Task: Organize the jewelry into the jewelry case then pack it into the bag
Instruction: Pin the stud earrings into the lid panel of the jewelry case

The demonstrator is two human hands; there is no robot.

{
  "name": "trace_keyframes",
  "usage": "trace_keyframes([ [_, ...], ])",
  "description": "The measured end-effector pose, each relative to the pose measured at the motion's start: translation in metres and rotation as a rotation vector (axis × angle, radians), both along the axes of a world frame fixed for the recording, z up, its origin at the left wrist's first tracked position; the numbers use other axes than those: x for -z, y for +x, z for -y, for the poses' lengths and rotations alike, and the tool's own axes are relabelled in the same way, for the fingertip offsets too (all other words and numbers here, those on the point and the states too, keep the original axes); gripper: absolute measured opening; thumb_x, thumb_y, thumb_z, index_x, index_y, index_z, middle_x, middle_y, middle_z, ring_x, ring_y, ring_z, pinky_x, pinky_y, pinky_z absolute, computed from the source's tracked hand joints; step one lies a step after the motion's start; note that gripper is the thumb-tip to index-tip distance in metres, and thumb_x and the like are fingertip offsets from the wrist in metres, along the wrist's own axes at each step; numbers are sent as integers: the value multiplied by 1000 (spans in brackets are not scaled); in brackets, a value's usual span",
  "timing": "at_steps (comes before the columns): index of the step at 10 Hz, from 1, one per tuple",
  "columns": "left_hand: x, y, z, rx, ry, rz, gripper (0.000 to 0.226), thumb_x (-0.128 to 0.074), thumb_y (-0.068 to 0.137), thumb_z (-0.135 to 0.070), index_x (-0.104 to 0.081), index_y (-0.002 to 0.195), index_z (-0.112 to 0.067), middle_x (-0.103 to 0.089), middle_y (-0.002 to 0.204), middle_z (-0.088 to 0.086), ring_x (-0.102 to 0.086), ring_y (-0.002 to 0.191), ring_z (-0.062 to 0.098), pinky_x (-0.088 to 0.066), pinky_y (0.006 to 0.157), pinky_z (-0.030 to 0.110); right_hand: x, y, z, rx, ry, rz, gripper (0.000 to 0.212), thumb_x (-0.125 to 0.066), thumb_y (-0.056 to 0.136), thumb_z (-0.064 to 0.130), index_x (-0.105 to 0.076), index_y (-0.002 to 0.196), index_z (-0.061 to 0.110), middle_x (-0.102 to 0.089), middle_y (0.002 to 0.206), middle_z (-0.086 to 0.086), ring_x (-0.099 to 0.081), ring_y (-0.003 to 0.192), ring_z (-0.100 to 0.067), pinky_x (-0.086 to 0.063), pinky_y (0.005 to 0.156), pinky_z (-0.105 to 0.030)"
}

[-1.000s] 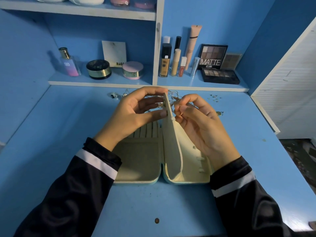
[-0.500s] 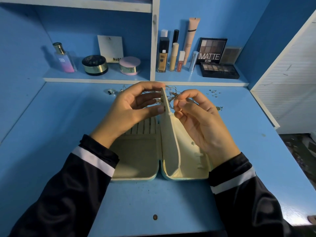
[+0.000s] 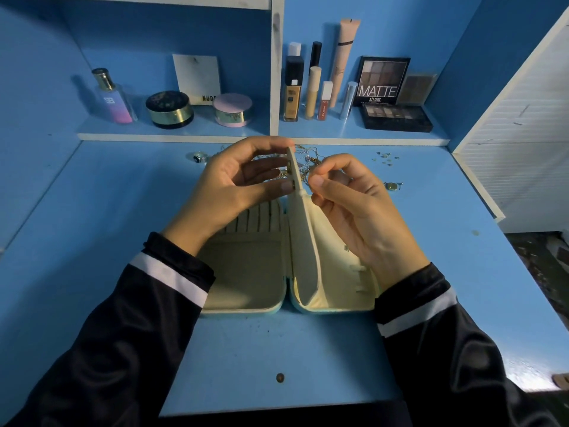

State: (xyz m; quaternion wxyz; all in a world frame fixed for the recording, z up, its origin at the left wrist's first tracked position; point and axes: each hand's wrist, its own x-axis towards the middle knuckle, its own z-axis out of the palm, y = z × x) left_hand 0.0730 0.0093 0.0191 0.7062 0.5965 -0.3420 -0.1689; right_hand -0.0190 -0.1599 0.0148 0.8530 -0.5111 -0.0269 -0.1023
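A cream jewelry case [image 3: 246, 272] lies open on the blue desk, with ring slots in its left half. Its middle flap [image 3: 303, 229] stands upright. My left hand [image 3: 234, 186] pinches the flap's top edge between thumb and fingers, with a small gold piece at the fingertips. My right hand [image 3: 354, 204] is on the flap's other side, thumb and forefinger pinched on a fine piece of jewelry. A tangle of thin chains and earrings [image 3: 308, 158] lies just behind the flap. A ring [image 3: 199, 156] sits at the back left, a small round piece [image 3: 391, 186] at the right.
A shelf behind holds a perfume bottle [image 3: 112, 97], two round jars [image 3: 169, 109], foundation tubes [image 3: 292, 94] and eyeshadow palettes [image 3: 395, 117]. Small studs [image 3: 385, 157] are scattered at the back right. A white panel [image 3: 517, 149] borders the desk's right side. No bag is in view.
The hands and the flap stay in nearly the same place; my right fingers shift slightly at the flap's top. The view has tilted a little lower.
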Motion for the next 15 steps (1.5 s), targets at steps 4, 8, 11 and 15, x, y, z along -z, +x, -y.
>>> trace_keyframes([
  [4,1,3,0,3,-9,2,43,-79,70,-17,-66,110,-28,-69,114,-6,-63,117,22,-53,97,32,2,1,-6,-55,-3,-30,14,-60,81,-5,-63,79,9,-64,80,-9,-54,76,-18,-44,68,-24],
  [8,0,3,-1,-9,13,6,46,-78,71,-18,-63,113,-23,-69,115,-6,-63,118,22,-54,95,34,1,-1,-5,-72,6,17,13,-63,79,-5,-64,82,7,-62,79,-10,-60,72,-16,-49,70,-24],
  [11,0,3,-2,-9,25,9,45,-78,71,-19,-62,113,-23,-68,117,-5,-63,118,22,-54,96,34,2,0,-4,-82,-16,32,13,-74,71,6,-68,82,8,-61,82,-14,-60,77,-21,-51,75,-27],
  [15,0,2,-1,-9,17,7,46,-77,71,-18,-61,114,-21,-67,116,-4,-63,117,22,-54,95,32,5,1,-4,-58,-55,34,14,-75,72,9,-68,84,8,-57,86,-16,-56,78,-23,-47,76,-29],
])
